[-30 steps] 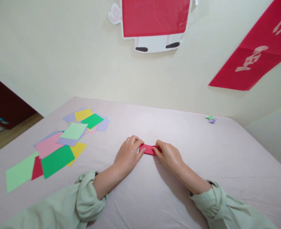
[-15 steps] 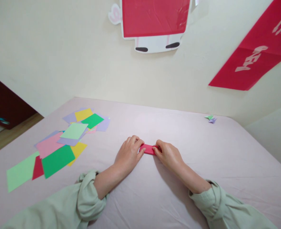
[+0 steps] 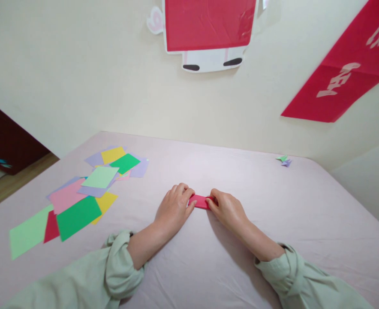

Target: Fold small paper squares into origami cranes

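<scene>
Together, two hands [image 3: 174, 207] [image 3: 228, 210] pinch one red strip [image 3: 200, 201].

One left hand [image 3: 174, 207], one right hand [image 3: 228, 209] and one red strip [image 3: 200, 201] at six o'clock. At three, one small green piece [image 3: 282, 159] and one small purple piece [image 3: 286, 163]. Between eight and nine, two dark green sheets [image 3: 79, 218] and one red sheet [image 3: 51, 227].

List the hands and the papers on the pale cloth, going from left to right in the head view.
Scattered coloured paper sheets, left hand, red paper strip, right hand, small green and purple paper pieces.
</scene>
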`<state>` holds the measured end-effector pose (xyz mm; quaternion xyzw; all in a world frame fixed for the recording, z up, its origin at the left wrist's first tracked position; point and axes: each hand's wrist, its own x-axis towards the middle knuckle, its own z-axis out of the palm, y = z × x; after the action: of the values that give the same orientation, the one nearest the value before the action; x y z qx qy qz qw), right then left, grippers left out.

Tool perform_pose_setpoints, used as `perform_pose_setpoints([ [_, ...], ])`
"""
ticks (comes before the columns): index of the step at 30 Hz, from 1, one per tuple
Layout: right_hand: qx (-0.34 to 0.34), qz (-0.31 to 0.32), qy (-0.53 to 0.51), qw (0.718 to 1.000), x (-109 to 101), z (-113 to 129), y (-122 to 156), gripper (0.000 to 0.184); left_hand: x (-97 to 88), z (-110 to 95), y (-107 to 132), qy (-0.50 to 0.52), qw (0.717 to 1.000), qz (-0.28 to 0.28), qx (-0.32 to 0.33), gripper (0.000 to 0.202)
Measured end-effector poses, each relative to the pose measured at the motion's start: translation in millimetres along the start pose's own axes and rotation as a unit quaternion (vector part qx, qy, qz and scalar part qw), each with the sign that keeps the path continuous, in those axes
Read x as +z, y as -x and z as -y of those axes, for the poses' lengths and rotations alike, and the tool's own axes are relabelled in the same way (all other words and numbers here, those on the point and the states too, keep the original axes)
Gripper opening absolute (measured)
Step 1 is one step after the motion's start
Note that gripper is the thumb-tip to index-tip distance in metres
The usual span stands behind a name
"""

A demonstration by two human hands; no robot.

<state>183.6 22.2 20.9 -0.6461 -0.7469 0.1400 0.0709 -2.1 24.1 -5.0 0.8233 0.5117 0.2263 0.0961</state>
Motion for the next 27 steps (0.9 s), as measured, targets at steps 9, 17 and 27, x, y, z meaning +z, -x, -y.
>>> perform_pose_setpoints([
  [9, -0.002, -0.005, 0.002, 1.0, -0.2, 0.4, 0.1, 0.017, -1.4, -1.9, 0.2, -0.016, 1.0, 0.006, 0.002, 0.014],
  [17, -0.001, -0.005, 0.001, 1.0, 1.1, -0.6, 0.1, 0.017, -1.1, -1.6, 0.2, -0.025, 1.0, 0.008, 0.002, 0.014],
  [27, 0.004, 0.002, 0.004, 1.0, -1.9, 1.3, -0.1, 0.017, -2.7, -3.1, 0.5, -0.047, 0.999, 0.018, 0.0, 0.017],
])
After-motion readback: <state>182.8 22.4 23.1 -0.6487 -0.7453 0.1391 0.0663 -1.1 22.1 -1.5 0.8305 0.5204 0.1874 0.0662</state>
